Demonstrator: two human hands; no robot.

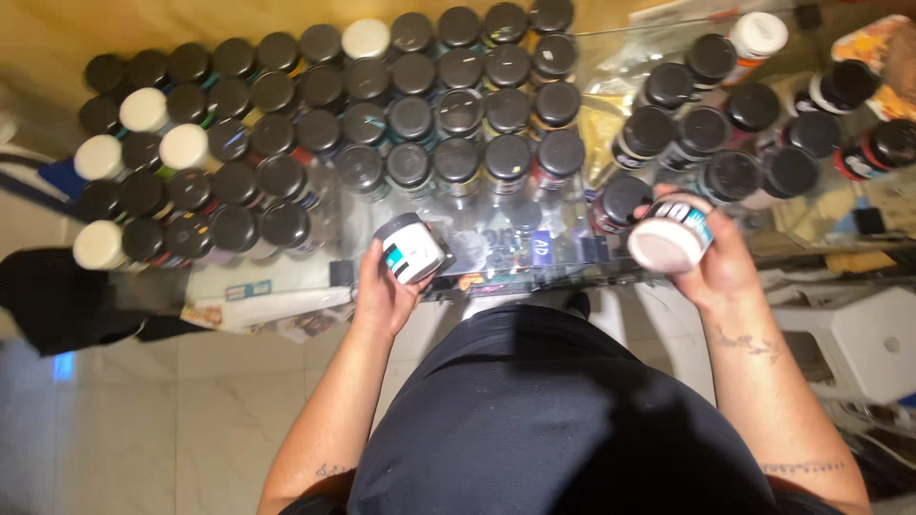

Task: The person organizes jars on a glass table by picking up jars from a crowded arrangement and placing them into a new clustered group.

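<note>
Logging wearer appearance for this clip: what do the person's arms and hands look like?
Both forearms are bare, no sleeves, gloves or watch visible. The left hand and right hand show no rings. Dark tattoo lines mark the right forearm and both arms near the elbows. Dark clothing covers the torso.

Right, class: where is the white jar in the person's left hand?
In the head view, the white jar sits left of centre in the left hand, tilted, over the glass table's near edge, just below the big block of black-lidded jars.

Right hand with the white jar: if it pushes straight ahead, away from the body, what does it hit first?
Probably the black-lidded jar just beyond the right hand and its white jar, front of the right-side cluster. Depth is unclear; the hand may be above lid height.
</note>
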